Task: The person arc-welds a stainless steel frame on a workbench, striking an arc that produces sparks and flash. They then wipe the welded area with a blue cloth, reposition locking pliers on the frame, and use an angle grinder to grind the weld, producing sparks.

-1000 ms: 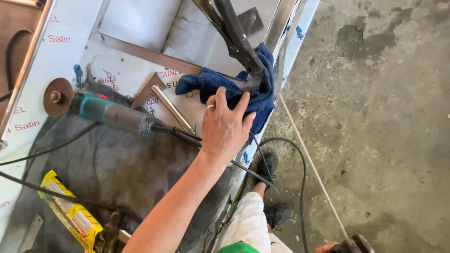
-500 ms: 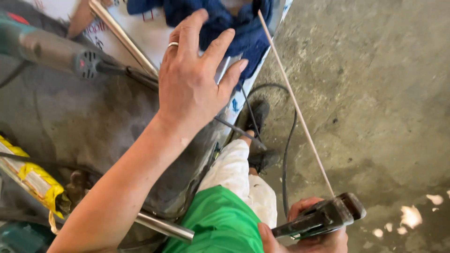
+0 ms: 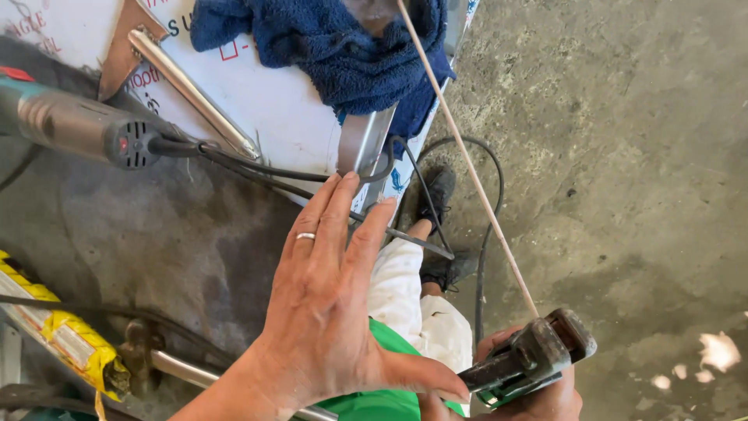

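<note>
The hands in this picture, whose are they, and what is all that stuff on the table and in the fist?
The picture comes from a camera worn on a person's head, looking down, so both hands are that person's own. The left hand, with a ring on one finger, is spread open and flat above the grey worktable; it holds nothing. The right hand, down near the concrete floor, grips a dark, rusty metal pipe wrench. On the table lie a fluffy blue towel, a grey power tool with a black cord, a shiny metal tube and a yellow packet. A thin pale rod slants across the picture. Below you see the person's own leg and dark shoe.
</note>
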